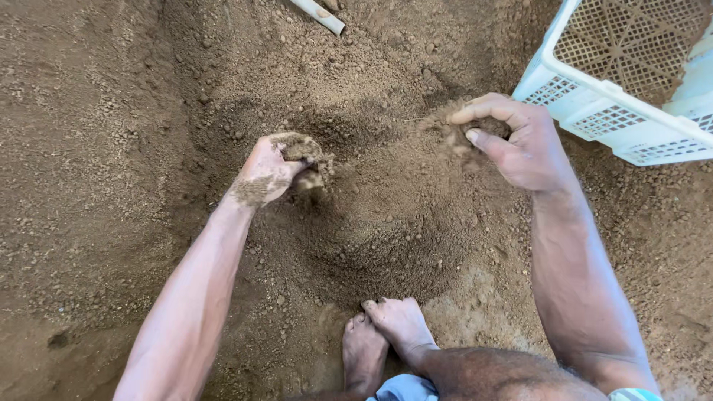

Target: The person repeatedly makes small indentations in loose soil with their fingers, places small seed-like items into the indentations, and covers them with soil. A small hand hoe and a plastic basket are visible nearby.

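Observation:
Both my hands are over a mound of brown, crumbly soil [386, 200]. My left hand [271, 169] is curled around a handful of soil, dusted with it, and grains are falling from it. My right hand [516, 141] is also cupped on a clump of soil, thumb and fingers pinching, with loose soil dropping off at its left. A shallow hollow lies in the soil between and below the hands.
A white perforated plastic crate [594, 96] stands at the upper right, soil inside it. A pale pipe or handle end [321, 15] pokes in at the top. My bare feet [382, 341] rest on the soil at the bottom centre.

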